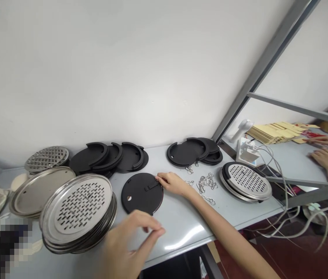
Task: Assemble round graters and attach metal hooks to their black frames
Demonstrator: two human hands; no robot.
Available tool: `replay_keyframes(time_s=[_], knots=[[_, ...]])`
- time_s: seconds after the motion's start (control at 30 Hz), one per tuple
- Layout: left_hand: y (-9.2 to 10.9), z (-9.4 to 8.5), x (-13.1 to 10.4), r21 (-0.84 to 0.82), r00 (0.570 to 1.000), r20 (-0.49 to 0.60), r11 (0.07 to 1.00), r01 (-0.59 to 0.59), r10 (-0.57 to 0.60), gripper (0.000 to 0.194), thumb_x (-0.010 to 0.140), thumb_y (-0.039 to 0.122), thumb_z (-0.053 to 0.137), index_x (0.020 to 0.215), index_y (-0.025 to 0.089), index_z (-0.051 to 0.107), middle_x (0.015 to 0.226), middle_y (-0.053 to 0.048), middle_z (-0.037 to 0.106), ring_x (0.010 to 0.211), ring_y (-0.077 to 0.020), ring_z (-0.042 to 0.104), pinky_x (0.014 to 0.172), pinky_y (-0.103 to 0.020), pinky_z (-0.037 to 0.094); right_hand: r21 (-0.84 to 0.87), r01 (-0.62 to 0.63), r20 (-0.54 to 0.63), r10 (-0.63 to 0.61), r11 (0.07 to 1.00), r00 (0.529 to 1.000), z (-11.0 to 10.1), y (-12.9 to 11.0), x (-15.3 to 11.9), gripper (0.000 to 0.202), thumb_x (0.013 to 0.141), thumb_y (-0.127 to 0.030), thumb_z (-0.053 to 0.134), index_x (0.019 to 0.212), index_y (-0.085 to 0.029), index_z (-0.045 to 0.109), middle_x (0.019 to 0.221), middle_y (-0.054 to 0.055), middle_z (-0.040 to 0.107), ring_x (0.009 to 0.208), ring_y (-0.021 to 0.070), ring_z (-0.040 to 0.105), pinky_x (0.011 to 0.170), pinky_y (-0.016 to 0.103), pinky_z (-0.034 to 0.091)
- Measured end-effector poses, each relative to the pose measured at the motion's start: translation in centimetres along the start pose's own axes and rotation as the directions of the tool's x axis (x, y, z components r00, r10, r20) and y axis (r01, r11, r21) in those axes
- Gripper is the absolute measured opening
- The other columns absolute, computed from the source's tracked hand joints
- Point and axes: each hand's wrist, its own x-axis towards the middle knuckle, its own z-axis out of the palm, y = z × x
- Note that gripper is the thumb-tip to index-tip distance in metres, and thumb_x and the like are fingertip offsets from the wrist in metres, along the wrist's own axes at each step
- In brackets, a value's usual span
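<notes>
A black round disc (142, 192) lies flat on the table, with a strip-like slot part near its middle and a small hole at its lower left. At the disc's upper right edge, my right hand (172, 183) is closed with thumb and fingertips pinching the rim; any small part under the fingertips is hidden. My left hand (132, 242), partly blurred, hovers in front of the disc, its thumb and index finger apart and nothing between them. Beside it on the left stands a stack of round metal grater plates (81, 207). Loose wire clips (206, 183) are scattered right of my right hand.
Black rimmed discs (94, 157) and more of them (185, 152) sit along the wall. Metal trays (43, 190) are at left, an assembled grater stack (247, 181) at right. Beyond a grey frame post (257, 77) are cables, cardboard pieces (274, 133) and another person's hands (327, 157).
</notes>
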Motion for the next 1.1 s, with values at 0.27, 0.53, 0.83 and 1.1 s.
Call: replay_keyframes(time_s=[0.27,0.53,0.83,1.1], knots=[[-6.1,4.9,4.2,0.337,0.928,0.368,0.923,-0.183,0.050,0.023,0.096,0.009,0.034,0.101,0.019,0.054,0.094,-0.004,0.058,0.090,-0.0175,0.056,0.083,-0.034,0.046,0.035,-0.003,0.005,0.003,0.999,1.000,0.1,0.1,0.0,0.036,0.098,-0.034,0.037,0.068,-0.019,0.047,0.055,-0.005,0.042,0.052,0.0096,0.034,0.054,0.022,0.025],[-7.1,7.9,5.2,0.684,0.979,0.150,0.730,-0.001,-0.139,0.014,0.094,0.021,0.049,0.106,0.015,0.052,0.095,-0.007,0.052,0.084,-0.0202,0.056,0.071,-0.032,0.048,0.081,0.006,0.017,-0.008,0.997,1.000,-0.2,0.2,0.0,0.038,0.098,-0.036,0.035,0.066,-0.019,0.043,0.055,-0.006,0.038,0.052,0.0093,0.033,0.052,0.022,0.025],[-7.5,8.0,5.4,0.733,0.984,0.151,0.678,-0.048,-0.093,0.015,0.094,0.015,0.044,0.103,0.016,0.057,0.090,-0.006,0.055,0.086,-0.0229,0.053,0.075,-0.037,0.045,0.086,-0.013,0.039,0.010,0.996,0.999,-0.2,0.0,0.0,0.039,0.099,-0.035,0.034,0.067,-0.018,0.046,0.056,-0.005,0.040,0.053,0.0099,0.034,0.053,0.023,0.026],[-8.3,8.4,5.2,0.609,0.987,0.142,0.792,-0.025,-0.078,0.028,0.095,0.011,0.040,0.119,0.016,0.053,0.117,-0.010,0.056,0.103,-0.0226,0.053,0.085,-0.039,0.045,0.052,-0.034,0.040,0.032,0.998,0.999,0.1,0.0,-0.1,0.037,0.099,-0.031,0.032,0.070,-0.018,0.051,0.060,-0.001,0.049,0.055,0.0112,0.040,0.056,0.024,0.029]])
